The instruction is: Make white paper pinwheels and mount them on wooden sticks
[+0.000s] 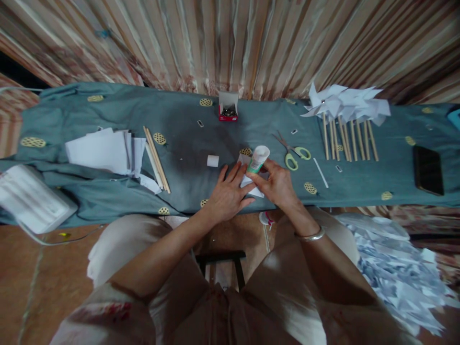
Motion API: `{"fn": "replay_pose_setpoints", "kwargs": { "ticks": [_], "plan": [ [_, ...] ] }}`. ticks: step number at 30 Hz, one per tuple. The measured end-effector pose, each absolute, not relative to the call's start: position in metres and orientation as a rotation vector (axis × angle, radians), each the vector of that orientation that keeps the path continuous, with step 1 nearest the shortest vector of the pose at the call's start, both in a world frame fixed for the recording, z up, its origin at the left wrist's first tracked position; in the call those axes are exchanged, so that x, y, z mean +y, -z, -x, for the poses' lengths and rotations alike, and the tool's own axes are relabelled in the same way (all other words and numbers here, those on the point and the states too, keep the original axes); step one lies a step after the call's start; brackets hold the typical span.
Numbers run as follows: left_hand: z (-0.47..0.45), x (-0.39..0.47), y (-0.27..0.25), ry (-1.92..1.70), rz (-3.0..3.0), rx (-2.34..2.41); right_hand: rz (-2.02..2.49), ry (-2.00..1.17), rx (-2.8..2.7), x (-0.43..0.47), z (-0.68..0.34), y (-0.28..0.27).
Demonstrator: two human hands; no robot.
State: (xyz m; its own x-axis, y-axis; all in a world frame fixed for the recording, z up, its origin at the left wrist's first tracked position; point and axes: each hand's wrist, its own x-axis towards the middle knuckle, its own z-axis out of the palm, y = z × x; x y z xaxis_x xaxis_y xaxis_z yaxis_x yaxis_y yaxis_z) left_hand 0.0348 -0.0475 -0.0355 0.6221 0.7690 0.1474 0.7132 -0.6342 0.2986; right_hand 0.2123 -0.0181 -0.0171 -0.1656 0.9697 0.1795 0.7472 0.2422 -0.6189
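A glue stick, white with a green band, is gripped in my right hand and tilted with its lower end down on a small piece of white paper. My left hand lies flat across that paper with its fingers spread, holding it against the cloth. Both hands hide much of the paper. Left of them, a short white cylinder, like a glue cap, rests on the cloth. Scissors with pale green handles and a thin paper strip lie right of my right hand.
Paper pinwheels on sticks lie at the right, beside a dark phone. A red box of small metal pieces stands at the back. White paper sheets, wooden sticks and a white device are left. Paper scraps are heaped lower right.
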Motion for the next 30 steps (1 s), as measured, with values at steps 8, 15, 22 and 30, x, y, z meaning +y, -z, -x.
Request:
{"fn": "replay_pose_setpoints", "kwargs": {
  "ticks": [8, 15, 22, 30],
  "plan": [
    [-0.035, -0.048, 0.035, -0.391, -2.629, 1.224, 1.531, -0.493, -2.051, -0.019, -0.213, 0.016],
    [-0.035, -0.048, 0.036, -0.379, -2.626, 1.224, 1.474, -0.488, -2.091, -0.023, -0.215, 0.015],
    [-0.035, -0.048, 0.034, -0.375, -2.634, 1.223, 1.444, -0.523, -2.109, -0.025, -0.219, 0.015],
    [-0.036, -0.048, 0.036, -0.396, -2.629, 1.236, 1.382, -0.470, -2.125, -0.029, -0.222, 0.018]
  ]
}}
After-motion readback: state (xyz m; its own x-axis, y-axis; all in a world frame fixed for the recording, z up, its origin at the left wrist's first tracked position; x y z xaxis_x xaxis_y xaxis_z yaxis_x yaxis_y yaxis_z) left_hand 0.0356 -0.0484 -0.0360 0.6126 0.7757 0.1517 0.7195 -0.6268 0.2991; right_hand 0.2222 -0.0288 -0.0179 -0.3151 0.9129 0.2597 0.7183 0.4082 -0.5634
